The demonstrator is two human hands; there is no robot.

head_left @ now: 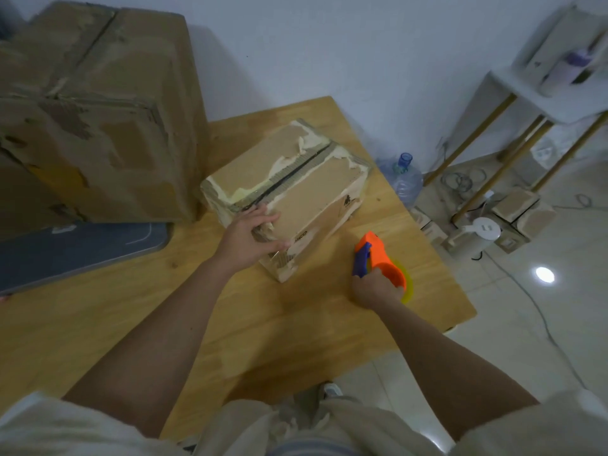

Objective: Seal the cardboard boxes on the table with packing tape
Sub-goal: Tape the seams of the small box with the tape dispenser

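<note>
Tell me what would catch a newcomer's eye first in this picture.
The bright orange tape dispenser, gripped by the right hand near the wooden table's right edge, stands out most. Beside it, the left hand rests on a small battered cardboard box, and a far larger box looms at back left.

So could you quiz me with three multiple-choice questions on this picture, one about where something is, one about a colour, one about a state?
1. Where does the left hand rest?
A. on the small box
B. on the water jug
C. on the floor

2. What colour is the tape dispenser body?
A. green
B. orange
C. white

3. The small box's top seam is:
A. freshly taped over
B. open as a dark gap
C. hidden

Answers: 1 A, fingers lie on its near corner; 2 B, orange with a blue handle, gripped by the right hand; 3 B, a dark slit shows between the flaps.
</note>
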